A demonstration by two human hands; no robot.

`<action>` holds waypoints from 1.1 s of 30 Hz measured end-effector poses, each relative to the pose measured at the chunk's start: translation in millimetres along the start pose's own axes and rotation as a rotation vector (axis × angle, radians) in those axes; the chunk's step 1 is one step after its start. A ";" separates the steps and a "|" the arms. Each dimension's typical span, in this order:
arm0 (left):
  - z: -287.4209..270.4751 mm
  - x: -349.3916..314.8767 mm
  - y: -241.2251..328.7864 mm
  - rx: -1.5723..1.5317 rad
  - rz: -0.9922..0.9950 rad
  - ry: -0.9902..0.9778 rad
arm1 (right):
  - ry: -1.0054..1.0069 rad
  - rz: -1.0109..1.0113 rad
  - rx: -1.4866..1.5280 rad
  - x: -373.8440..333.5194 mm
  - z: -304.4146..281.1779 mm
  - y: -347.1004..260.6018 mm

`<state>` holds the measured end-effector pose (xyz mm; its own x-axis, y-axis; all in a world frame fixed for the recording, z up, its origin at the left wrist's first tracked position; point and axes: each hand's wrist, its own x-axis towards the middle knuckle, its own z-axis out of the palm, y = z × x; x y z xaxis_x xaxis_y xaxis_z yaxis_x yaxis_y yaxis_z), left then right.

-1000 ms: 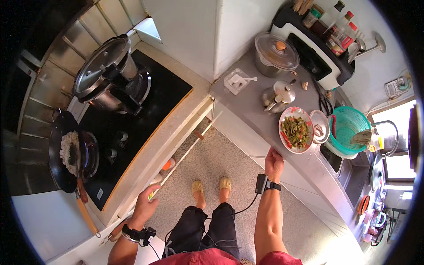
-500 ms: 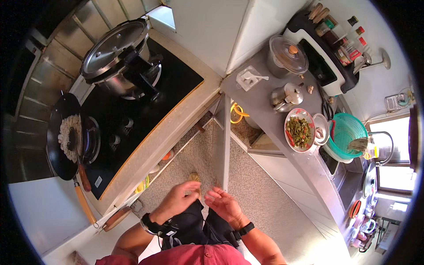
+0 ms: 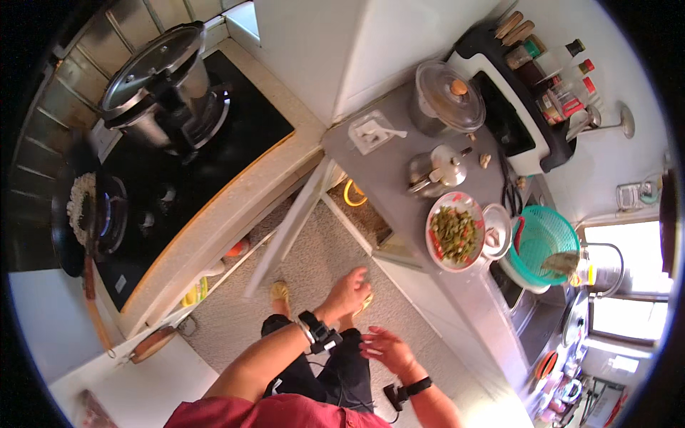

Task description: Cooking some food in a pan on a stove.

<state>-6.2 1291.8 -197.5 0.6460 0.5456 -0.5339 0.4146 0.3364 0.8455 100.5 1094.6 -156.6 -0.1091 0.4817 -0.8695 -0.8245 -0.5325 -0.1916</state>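
My left hand point(image 3: 342, 295) is over the floor, its fingers loosely stretched with nothing in them. To its right and lower, my right hand point(image 3: 389, 351) hangs with fingers spread, also holding nothing. Just left of my left hand, a cabinet door point(image 3: 285, 227) stands swung out under the counter. A bowl of chopped green and red vegetables point(image 3: 455, 232) sits on the counter to the right, with a small white bowl point(image 3: 496, 232) beside it. On the stove at the left, a wok point(image 3: 64, 239) holds white rice point(image 3: 80, 207), with a spatula point(image 3: 89, 267) resting in it.
A pressure cooker point(image 3: 160, 93) stands on the black cooktop point(image 3: 214, 153). The grey counter carries a lidded pot point(image 3: 442, 107), a small metal kettle point(image 3: 439, 171) and a green colander point(image 3: 549, 242). An oven point(image 3: 499, 100) with bottles on top stands against the wall.
Both hands have moved right and apart from each other. The cabinet door has swung to the left. My view has turned toward the right counter, and a flame now shows beside the wok.
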 end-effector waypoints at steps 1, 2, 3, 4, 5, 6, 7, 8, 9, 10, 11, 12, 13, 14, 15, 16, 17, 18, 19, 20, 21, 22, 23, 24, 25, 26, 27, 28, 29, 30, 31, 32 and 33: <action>6.5 27.3 -7.0 -0.020 0.057 0.088 | -0.060 0.044 0.062 8.9 -6.7 -2.2; 13.3 49.7 -14.2 -0.033 0.105 0.178 | -0.067 0.051 0.054 22.6 -5.5 -0.6; 19.8 69.8 -20.5 -0.029 0.102 0.192 | -0.021 -0.082 -0.250 39.7 -1.1 5.7; 22.6 89.7 -24.8 -0.195 0.035 0.191 | 0.022 -0.221 -0.548 57.5 1.0 8.0; 24.3 107.2 -24.5 -0.359 -0.028 0.185 | 0.009 -0.222 -0.545 82.1 -10.8 8.5; 31.0 114.1 0.4 -0.486 -0.180 0.168 | -0.029 -0.458 -0.883 117.0 -37.5 9.8; 31.3 129.2 -4.1 -0.474 -0.172 0.164 | -0.074 -0.699 -1.228 156.3 -61.4 13.9; 31.1 147.2 -11.5 -0.217 0.069 0.123 | -0.060 -0.753 -1.349 196.7 -91.1 29.4; 26.7 162.6 -16.3 -0.066 0.285 0.168 | -0.067 -0.759 -1.348 199.8 -80.2 19.5; 22.2 178.7 -19.8 0.093 0.495 0.240 | -0.176 -0.771 -1.394 194.3 -71.2 14.1; 18.4 192.1 -23.9 0.185 0.568 0.271 | -0.278 -0.779 -1.443 182.2 -56.7 1.6; 17.0 203.2 -25.6 0.231 0.589 0.269 | -0.357 -0.686 -1.357 173.4 -44.2 -12.0; 16.1 212.4 -27.2 0.271 0.588 0.266 | -0.435 -0.595 -1.268 165.4 -33.3 -24.4; 16.3 223.1 -27.9 0.294 0.557 0.264 | -0.421 -0.607 -1.234 163.4 -32.6 -30.3; 17.9 233.0 -29.3 0.320 0.520 0.253 | -0.400 -0.616 -1.195 160.5 -31.6 -32.7; 15.7 240.1 -32.2 0.335 0.483 0.258 | -0.327 -0.404 -1.078 150.7 -23.3 -43.3; 19.6 250.7 -30.7 0.353 0.470 0.256 | -0.250 -0.447 -1.127 148.2 -32.6 -40.7; 23.8 260.4 -28.3 0.365 0.465 0.251 | -0.195 -0.349 -0.953 152.9 -51.9 -23.7; 28.9 265.9 -26.1 0.383 0.456 0.239 | -0.126 -0.265 -0.768 156.0 -71.4 -5.7; 24.8 271.1 -28.0 0.401 0.437 0.257 | -0.088 -0.231 -0.907 155.5 -85.2 -3.1; 25.1 276.4 -27.4 0.409 0.427 0.256 | -0.032 -0.200 -1.038 149.4 -99.7 -4.0; 26.1 281.5 -27.1 0.422 0.416 0.258 | -0.014 -0.200 -1.045 138.6 -114.7 -1.4; 25.4 285.5 -27.0 0.430 0.404 0.260 | 0.024 -0.142 -0.892 124.4 -129.4 3.0; 25.2 289.0 -26.1 0.434 0.399 0.261 | 0.061 -0.087 -0.742 116.0 -139.7 1.3; 23.7 293.7 -23.6 0.440 0.396 0.272 | 0.099 -0.042 -0.591 108.7 -150.7 -0.9; 25.2 297.5 -23.2 0.446 0.393 0.266 | 0.137 -0.033 -0.504 105.3 -150.9 -5.5; 27.5 300.1 -23.2 0.449 0.391 0.258 | 0.171 -0.040 -0.480 105.6 -151.4 -10.5; 31.5 304.9 -21.7 0.445 0.401 0.241 | 0.203 -0.056 -0.468 107.5 -151.8 -16.2; 29.8 306.6 -22.3 0.453 0.390 0.249 | 0.214 -0.062 -0.461 110.1 -150.1 -24.1; 27.4 304.4 -23.9 0.461 0.374 0.259 | 0.225 -0.065 -0.457 111.7 -149.4 -29.0; 27.8 304.8 -24.0 0.467 0.365 0.259 | 0.232 -0.070 -0.455 112.7 -148.3 -34.2; 29.3 307.3 -25.0 0.470 0.362 0.261 | 0.243 -0.073 -0.449 113.9 -148.5 -38.8; 29.7 308.7 -25.6 0.469 0.356 0.257 | 0.250 -0.076 -0.444 115.6 -148.6 -40.4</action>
<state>201.6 1428.9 -384.3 0.6460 0.7479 -0.1525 0.4766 -0.2392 0.8459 203.7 1068.4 -317.0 0.1229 0.3785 -0.9174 -0.5039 -0.7726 -0.3863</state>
